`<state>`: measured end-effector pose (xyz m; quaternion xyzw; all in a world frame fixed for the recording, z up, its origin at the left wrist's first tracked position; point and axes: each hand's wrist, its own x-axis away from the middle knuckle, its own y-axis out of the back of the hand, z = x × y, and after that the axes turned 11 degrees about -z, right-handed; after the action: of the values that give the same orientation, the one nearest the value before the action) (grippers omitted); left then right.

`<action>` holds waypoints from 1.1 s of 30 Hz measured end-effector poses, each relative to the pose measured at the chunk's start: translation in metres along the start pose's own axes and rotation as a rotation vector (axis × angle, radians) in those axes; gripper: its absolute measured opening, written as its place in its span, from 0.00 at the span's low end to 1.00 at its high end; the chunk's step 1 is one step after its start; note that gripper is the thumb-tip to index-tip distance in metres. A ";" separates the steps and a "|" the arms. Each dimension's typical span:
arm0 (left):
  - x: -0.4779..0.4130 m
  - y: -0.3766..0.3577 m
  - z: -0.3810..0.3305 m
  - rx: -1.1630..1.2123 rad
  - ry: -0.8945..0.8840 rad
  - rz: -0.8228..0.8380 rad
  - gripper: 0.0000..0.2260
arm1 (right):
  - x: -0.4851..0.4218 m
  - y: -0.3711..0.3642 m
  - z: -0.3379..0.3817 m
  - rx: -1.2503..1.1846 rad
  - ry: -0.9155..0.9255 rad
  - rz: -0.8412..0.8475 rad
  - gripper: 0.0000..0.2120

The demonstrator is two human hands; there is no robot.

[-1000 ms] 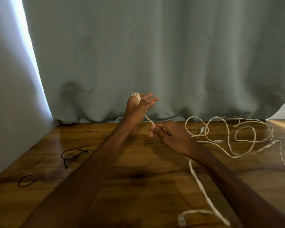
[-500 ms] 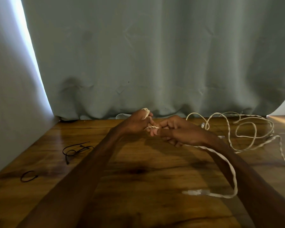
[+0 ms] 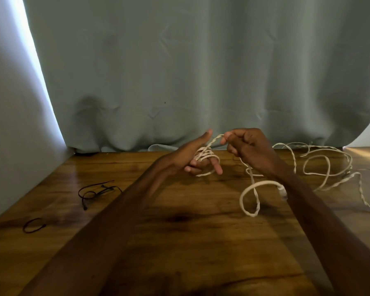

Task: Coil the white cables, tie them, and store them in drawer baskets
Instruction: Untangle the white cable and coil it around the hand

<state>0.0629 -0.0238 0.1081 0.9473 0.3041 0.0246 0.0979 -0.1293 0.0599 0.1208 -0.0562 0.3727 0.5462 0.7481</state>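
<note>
Pinches a white cable (image 3: 205,155) between thumb and curled fingertips of the right hand (image 3: 249,146), just beside the raised thumb of the left hand (image 3: 185,157). Carries some four or five turns of it wound round the half-bent left fingers, thumb straight and clear of the turns. Holds both hands in the air above the far middle of the table (image 3: 179,248).

Looks rope-like: thin strands twisted together, matt, off-white. Runs short and slanting from the turns up to the pinch, then drops below the right fist, curls into one upright loop beside the right forearm and meets a small pale plug (image 3: 283,191) there. Sprawls on in loose overlapping loops toward the far right corner; cannot tell whether one cable or several there.

Glossy brown wooden planks underneath, dark grain. Near the left edge, one thin black tie (image 3: 33,225) closed into a small ring; farther in, a black tangle (image 3: 96,191) of similar thin ties, number unclear. Behind the far edge, a creased grey-green curtain (image 3: 201,71); along the left edge, a plain pale wall (image 3: 6,135), a bright strip of light between the two.
</note>
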 end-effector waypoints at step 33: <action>-0.023 0.009 0.003 0.214 -0.274 -0.824 0.11 | 0.033 -0.069 0.012 -0.003 -0.278 0.432 0.07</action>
<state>0.0494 -0.0448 0.1068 0.7465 0.6410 -0.1739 0.0402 -0.0602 0.0640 0.0863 0.0991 0.2687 0.6963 0.6581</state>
